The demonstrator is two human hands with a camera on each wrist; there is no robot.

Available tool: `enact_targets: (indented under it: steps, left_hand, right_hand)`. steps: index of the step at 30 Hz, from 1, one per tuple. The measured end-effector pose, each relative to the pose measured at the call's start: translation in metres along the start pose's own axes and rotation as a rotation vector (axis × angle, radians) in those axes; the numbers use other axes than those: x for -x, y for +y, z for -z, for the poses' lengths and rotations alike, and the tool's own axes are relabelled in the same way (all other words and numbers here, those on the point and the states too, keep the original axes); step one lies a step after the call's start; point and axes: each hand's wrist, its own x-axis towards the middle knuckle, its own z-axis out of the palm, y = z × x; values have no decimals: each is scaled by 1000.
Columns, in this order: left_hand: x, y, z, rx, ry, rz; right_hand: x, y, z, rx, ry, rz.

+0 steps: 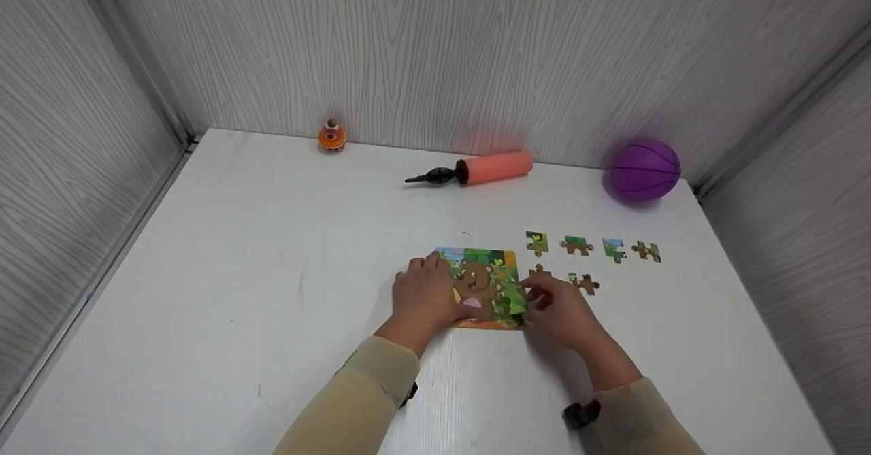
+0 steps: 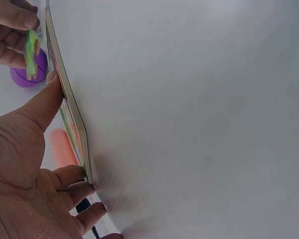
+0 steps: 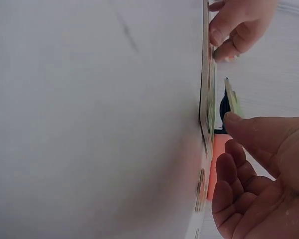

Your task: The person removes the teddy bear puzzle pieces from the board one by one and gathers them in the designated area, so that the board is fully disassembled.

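Puzzle board [image 3: 206,89] is seen almost edge-on. Green puzzle piece [image 3: 233,99] is pinched by the right hand [image 3: 276,191], to the right of the board and apart from it. Board's upper end is held by the left hand [image 3: 245,24]. Orange pump [image 3: 219,162] is partly hidden to the board's lower right. Loose pieces [image 3: 201,191] are seen edge-on just below the board. Left of the board, the frame is filled by white tabletop [image 3: 89,124].
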Motion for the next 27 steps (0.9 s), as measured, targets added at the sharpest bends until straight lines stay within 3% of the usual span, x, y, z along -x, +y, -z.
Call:
enact_targets:
  steps: [7, 17, 22, 27]
  left_hand:
    - [-1, -1, -1, 15, -5, 4]
    - [-3, -2, -4, 26, 1, -2]
    - [-4, -2, -6, 9, 10, -9]
    - [-4, -4, -6, 1, 11, -7]
  right_hand:
    - [1, 17, 33, 28, 43, 80]
    - [7, 52, 82, 82, 133, 72]
    - [9, 72, 99, 84, 150, 43]
    - [8, 94, 107, 84, 139, -63]
